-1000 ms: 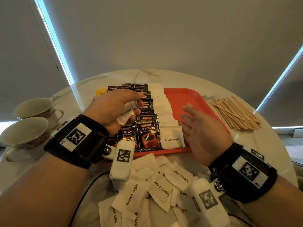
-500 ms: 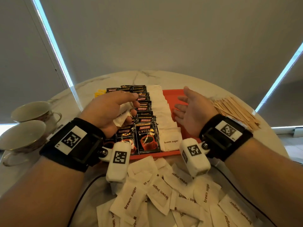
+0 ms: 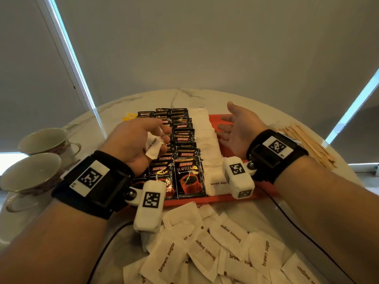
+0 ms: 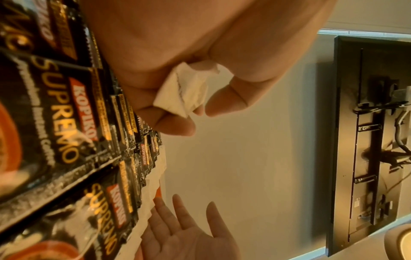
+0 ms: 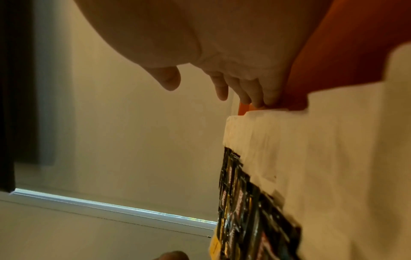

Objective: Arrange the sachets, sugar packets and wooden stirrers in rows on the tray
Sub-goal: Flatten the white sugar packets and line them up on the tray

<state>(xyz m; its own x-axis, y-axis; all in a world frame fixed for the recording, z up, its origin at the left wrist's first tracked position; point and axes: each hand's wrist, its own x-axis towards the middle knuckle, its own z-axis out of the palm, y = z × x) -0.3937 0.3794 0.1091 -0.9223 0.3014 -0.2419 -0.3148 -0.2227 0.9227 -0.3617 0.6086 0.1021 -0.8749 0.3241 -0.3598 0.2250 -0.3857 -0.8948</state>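
We see the left hand (image 3: 133,144) above the coffee sachets (image 3: 184,160) on the red tray (image 3: 225,198), fingers curled round a crumpled brown sugar packet (image 3: 153,147). Right hand (image 3: 239,128) is spread, palm facing left, beside the row of sugar packets (image 3: 207,138) on the tray. Loose packets (image 3: 225,242) lie on the table (image 3: 114,107) near us; stirrers (image 3: 307,140) sit right of the tray, cups (image 3: 30,173) on the left.
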